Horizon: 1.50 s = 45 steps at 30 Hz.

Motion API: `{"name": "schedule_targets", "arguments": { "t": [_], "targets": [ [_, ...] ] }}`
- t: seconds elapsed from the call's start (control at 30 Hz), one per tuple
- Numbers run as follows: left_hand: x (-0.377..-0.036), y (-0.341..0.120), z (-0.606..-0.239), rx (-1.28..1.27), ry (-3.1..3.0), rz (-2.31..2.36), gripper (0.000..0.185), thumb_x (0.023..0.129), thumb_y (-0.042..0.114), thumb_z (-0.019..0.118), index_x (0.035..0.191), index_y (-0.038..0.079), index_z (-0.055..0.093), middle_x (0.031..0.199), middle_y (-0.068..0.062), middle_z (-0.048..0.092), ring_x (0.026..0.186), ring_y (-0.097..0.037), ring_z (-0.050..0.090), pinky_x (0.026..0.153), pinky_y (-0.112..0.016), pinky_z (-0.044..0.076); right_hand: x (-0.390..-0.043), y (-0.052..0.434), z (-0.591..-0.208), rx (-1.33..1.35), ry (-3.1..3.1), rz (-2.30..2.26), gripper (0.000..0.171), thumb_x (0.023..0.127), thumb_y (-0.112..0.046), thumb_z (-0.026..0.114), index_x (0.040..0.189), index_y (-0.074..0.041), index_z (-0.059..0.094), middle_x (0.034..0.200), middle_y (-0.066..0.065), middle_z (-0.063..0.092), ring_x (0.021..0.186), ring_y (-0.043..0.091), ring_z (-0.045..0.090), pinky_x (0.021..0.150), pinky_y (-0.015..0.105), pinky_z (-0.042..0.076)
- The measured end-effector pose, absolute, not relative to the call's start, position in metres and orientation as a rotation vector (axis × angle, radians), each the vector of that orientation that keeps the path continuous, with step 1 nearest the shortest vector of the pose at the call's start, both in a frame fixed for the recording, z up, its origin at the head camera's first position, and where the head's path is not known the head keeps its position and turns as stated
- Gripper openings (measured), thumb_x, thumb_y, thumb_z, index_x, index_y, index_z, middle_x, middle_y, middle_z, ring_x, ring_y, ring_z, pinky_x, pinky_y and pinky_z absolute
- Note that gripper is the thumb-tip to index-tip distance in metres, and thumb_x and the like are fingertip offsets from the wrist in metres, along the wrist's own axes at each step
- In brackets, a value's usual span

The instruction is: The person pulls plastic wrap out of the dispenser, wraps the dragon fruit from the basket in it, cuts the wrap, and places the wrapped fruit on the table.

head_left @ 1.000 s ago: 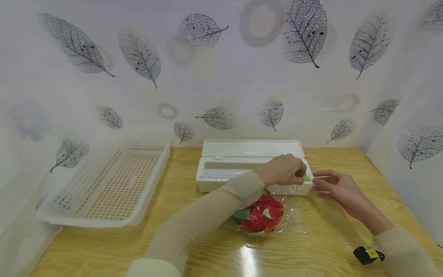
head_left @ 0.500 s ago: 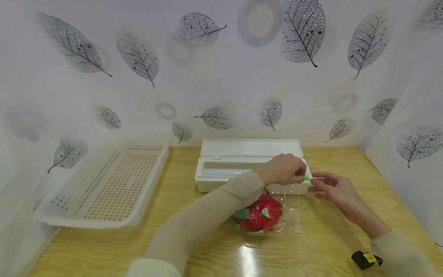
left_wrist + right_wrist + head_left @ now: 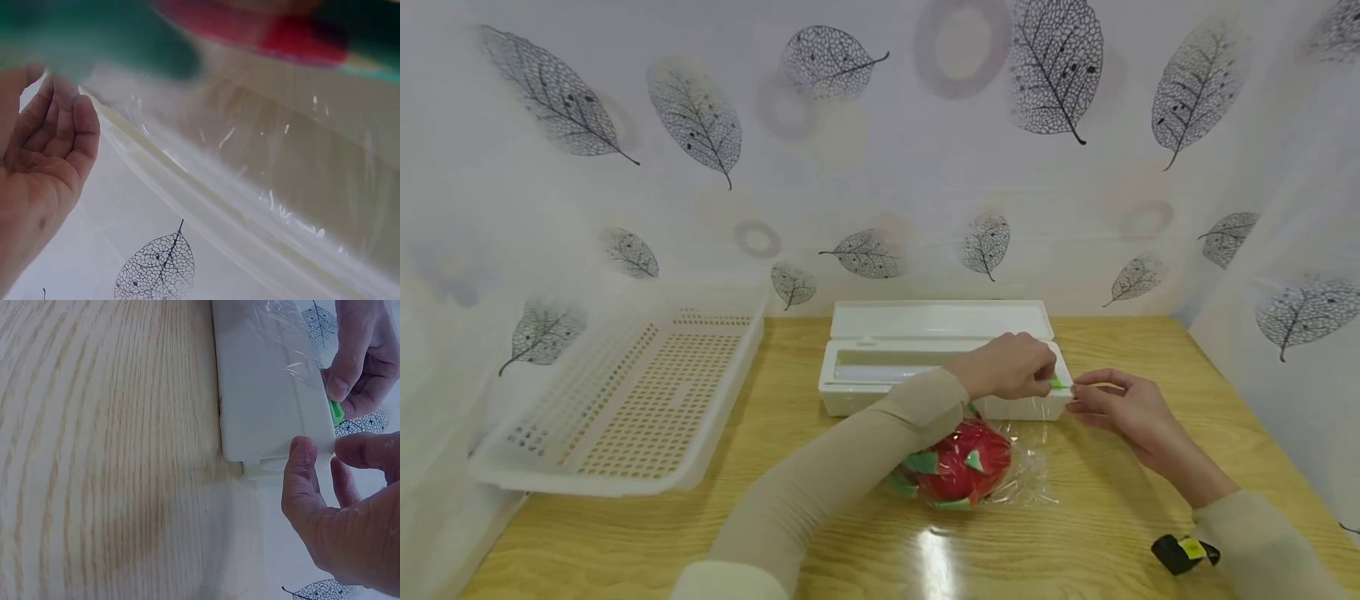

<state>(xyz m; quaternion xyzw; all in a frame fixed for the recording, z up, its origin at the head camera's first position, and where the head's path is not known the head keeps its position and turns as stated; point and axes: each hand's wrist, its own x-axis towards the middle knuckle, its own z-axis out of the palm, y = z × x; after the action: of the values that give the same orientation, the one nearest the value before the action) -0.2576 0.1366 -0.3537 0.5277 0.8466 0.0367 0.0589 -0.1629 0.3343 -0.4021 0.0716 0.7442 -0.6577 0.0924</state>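
A white cling film dispenser box (image 3: pixel 861 404) stands lengthwise on the table with its lid (image 3: pixel 940 320) raised at the back. My left hand (image 3: pixel 1009 367) reaches across and pinches a small green slider (image 3: pixel 337 412) on its front top edge, near the right end. My right hand (image 3: pixel 1123 408) grips the box's right end corner between thumb and fingers. In front of the box lies a red dragon fruit (image 3: pixel 977 458) with green scales, wrapped in clear film (image 3: pixel 1030 479). My left forearm hides part of the fruit and the box.
At the left is a white perforated plastic basket (image 3: pixel 688 467). A black object with a yellow label (image 3: pixel 1176 554) lies by my right sleeve. A leaf-print sheet (image 3: pixel 880 192) hangs behind the wooden table (image 3: pixel 850 550).
Both hands stay at the box's right end, with only slight finger movement. The green slider looks a little more tilted. The head view has shifted slightly.
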Motion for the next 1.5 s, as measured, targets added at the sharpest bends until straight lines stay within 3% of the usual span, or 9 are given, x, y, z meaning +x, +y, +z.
{"name": "schedule_targets", "arguments": {
  "t": [0.43, 0.6, 0.7, 0.83, 0.93, 1.03, 1.13, 1.3, 1.5],
  "targets": [
    [-0.263, 0.132, -0.349, 1.581, 2.536, 0.175, 0.013, 0.094, 0.019, 0.066, 0.097, 0.012, 0.077, 0.096, 0.003, 0.076, 0.085, -0.01, 0.065, 0.073, -0.018, 0.05, -0.165, 0.336, -0.4, 0.229, 2.208, -1.961, 0.015, 0.101, -0.017, 0.065, 0.113, -0.008, 0.062, 0.097, -0.011, 0.071, 0.09, 0.007, 0.074, 0.083, 0.025, 0.062],
    [-0.263, 0.118, -0.337, 1.541, 2.503, 0.149, 0.024, 0.099, 0.021, 0.062, 0.115, 0.005, 0.072, 0.109, -0.002, 0.072, 0.096, -0.012, 0.063, 0.085, -0.019, 0.05, -0.164, 0.335, -0.399, 0.23, 2.356, -1.823, 0.027, 0.102, -0.022, 0.065, 0.12, -0.002, 0.061, 0.097, -0.013, 0.07, 0.09, 0.006, 0.074, 0.083, 0.027, 0.062],
    [-0.264, 0.103, -0.323, 1.51, 2.475, 0.156, 0.03, 0.102, 0.021, 0.059, 0.125, 0.004, 0.067, 0.119, -0.004, 0.07, 0.108, -0.014, 0.063, 0.096, -0.02, 0.049, -0.16, 0.334, -0.396, 0.185, 2.597, -1.592, 0.039, 0.102, -0.028, 0.063, 0.127, 0.003, 0.06, 0.106, 0.0, 0.072, 0.09, 0.001, 0.071, 0.081, 0.028, 0.063],
    [-0.264, 0.085, -0.312, 1.487, 2.464, 0.199, 0.029, 0.103, 0.02, 0.057, 0.126, 0.005, 0.067, 0.125, -0.005, 0.07, 0.118, -0.016, 0.065, 0.101, -0.023, 0.051, -0.158, 0.336, -0.394, -0.106, 3.039, -1.176, 0.031, 0.099, -0.027, 0.068, 0.122, -0.005, 0.069, 0.118, 0.016, 0.072, 0.088, -0.005, 0.066, 0.07, 0.024, 0.06],
    [-0.263, 0.077, -0.312, 1.504, 2.475, 0.227, 0.026, 0.104, 0.019, 0.057, 0.124, 0.007, 0.068, 0.121, -0.003, 0.072, 0.113, -0.014, 0.067, 0.097, -0.022, 0.053, -0.163, 0.335, -0.398, -0.498, 3.292, -0.92, 0.022, 0.09, -0.014, 0.078, 0.112, -0.011, 0.075, 0.115, 0.012, 0.074, 0.087, 0.008, 0.07, 0.065, 0.021, 0.058],
    [-0.263, 0.075, -0.319, 1.542, 2.482, 0.267, 0.024, 0.104, 0.019, 0.057, 0.121, 0.009, 0.07, 0.115, -0.001, 0.075, 0.106, -0.011, 0.069, 0.092, -0.022, 0.054, -0.173, 0.332, -0.403, -0.896, 3.367, -0.792, 0.031, 0.079, -0.005, 0.085, 0.108, -0.01, 0.077, 0.115, 0.011, 0.073, 0.089, 0.024, 0.071, 0.066, 0.02, 0.057],
    [-0.263, 0.081, -0.33, 1.592, 2.47, 0.305, 0.025, 0.104, 0.021, 0.057, 0.122, 0.01, 0.07, 0.111, 0.001, 0.075, 0.101, -0.009, 0.069, 0.086, -0.02, 0.055, -0.181, 0.33, -0.405, -1.151, 3.384, -0.724, 0.038, 0.07, 0.0, 0.089, 0.105, -0.007, 0.077, 0.111, 0.011, 0.074, 0.088, 0.028, 0.072, 0.069, 0.017, 0.055],
    [-0.264, 0.097, -0.347, 1.588, 2.466, 0.332, 0.025, 0.104, 0.026, 0.06, 0.121, 0.013, 0.071, 0.108, 0.004, 0.075, 0.096, -0.005, 0.067, 0.08, -0.017, 0.053, -0.184, 0.331, -0.405, -1.306, 3.376, -0.692, 0.034, 0.066, 0.002, 0.089, 0.098, -0.007, 0.079, 0.104, 0.01, 0.075, 0.085, 0.028, 0.074, 0.071, 0.014, 0.054],
    [-0.265, 0.114, -0.357, 1.532, 2.483, 0.315, 0.018, 0.101, 0.032, 0.065, 0.111, 0.02, 0.075, 0.102, 0.01, 0.074, 0.09, -0.002, 0.065, 0.075, -0.016, 0.052, -0.179, 0.332, -0.405, -1.262, 3.384, -0.663, 0.032, 0.066, 0.001, 0.089, 0.095, -0.009, 0.08, 0.103, 0.012, 0.076, 0.08, 0.027, 0.074, 0.065, 0.018, 0.055]
  ]
}}
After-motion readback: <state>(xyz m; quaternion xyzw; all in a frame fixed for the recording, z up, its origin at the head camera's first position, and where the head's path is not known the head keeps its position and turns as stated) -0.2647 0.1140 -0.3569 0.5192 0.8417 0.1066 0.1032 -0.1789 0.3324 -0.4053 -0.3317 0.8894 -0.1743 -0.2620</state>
